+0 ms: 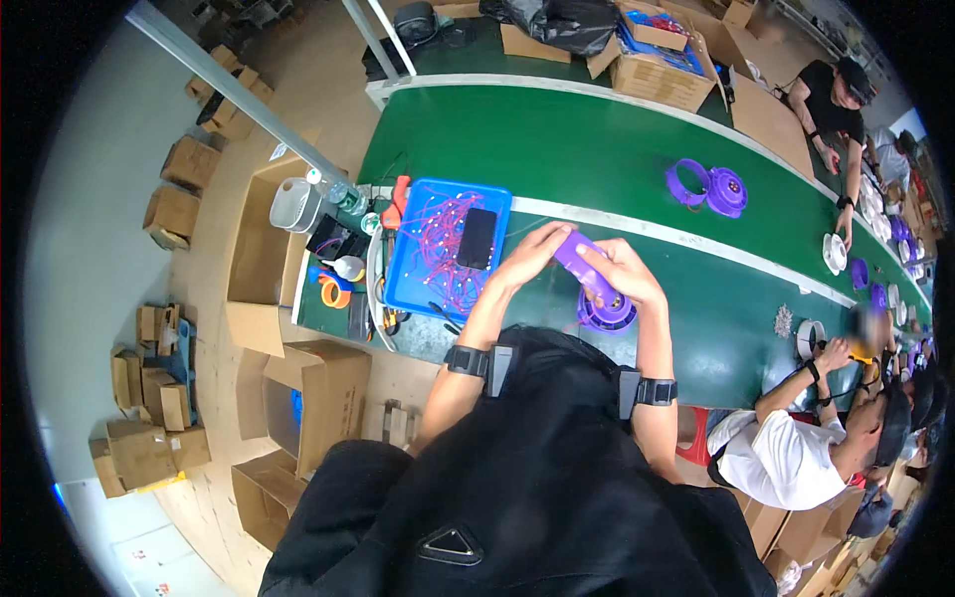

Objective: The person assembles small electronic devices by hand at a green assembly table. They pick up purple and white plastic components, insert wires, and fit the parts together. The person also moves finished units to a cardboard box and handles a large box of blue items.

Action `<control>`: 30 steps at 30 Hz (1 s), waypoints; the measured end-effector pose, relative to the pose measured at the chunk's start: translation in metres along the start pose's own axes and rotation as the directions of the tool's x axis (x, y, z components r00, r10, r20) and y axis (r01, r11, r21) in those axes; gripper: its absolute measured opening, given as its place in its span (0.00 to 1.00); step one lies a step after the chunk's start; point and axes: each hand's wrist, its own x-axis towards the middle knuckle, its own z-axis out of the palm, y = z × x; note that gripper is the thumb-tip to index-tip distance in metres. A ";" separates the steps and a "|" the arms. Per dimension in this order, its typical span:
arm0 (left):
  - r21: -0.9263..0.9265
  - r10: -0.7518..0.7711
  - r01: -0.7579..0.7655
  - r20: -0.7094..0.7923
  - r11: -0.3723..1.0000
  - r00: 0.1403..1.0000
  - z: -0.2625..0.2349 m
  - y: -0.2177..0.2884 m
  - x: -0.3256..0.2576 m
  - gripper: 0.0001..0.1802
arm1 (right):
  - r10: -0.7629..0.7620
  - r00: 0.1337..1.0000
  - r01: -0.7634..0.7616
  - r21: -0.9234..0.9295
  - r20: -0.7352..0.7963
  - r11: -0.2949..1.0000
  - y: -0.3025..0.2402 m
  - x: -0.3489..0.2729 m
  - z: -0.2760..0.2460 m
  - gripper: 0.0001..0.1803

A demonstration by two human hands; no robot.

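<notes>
Between my two hands is a purple curved plastic part point(581, 261), held tilted above the green bench. My left hand point(535, 253) grips its left end with closed fingers. The thumb of my right hand point(633, 273) lies on its face while the fingers wrap round its right side. Just below sits a round purple housing point(607, 314), partly covered by the held part and my right hand. To the left, a blue tray point(400, 289) carries a tangle of red and purple wires point(438, 234) and a black phone point(477, 239).
Farther back are a purple ring point(684, 183) and a round purple unit point(728, 193). An orange-handled tool point(396, 202), a bottle point(346, 196) and an orange tape roll point(335, 292) crowd the bench's left end. Cardboard boxes point(328, 398) stand left. Co-workers point(786, 448) sit right.
</notes>
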 end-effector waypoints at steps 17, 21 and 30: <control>-0.006 -0.081 0.085 0.221 0.996 0.972 -0.020 -0.030 0.001 0.11 | 0.018 0.766 0.192 0.255 -0.643 0.948 0.074 0.022 -0.032 0.17; 0.296 -0.035 -0.020 0.180 0.955 0.983 -0.024 -0.049 0.026 0.09 | -0.023 0.621 -0.317 -0.278 -0.784 0.907 0.168 0.002 -0.085 0.20; 0.821 0.037 -0.070 0.059 0.567 0.998 -0.058 -0.050 0.091 0.12 | 0.548 0.781 -0.519 0.177 -0.300 0.836 0.232 -0.057 -0.074 0.33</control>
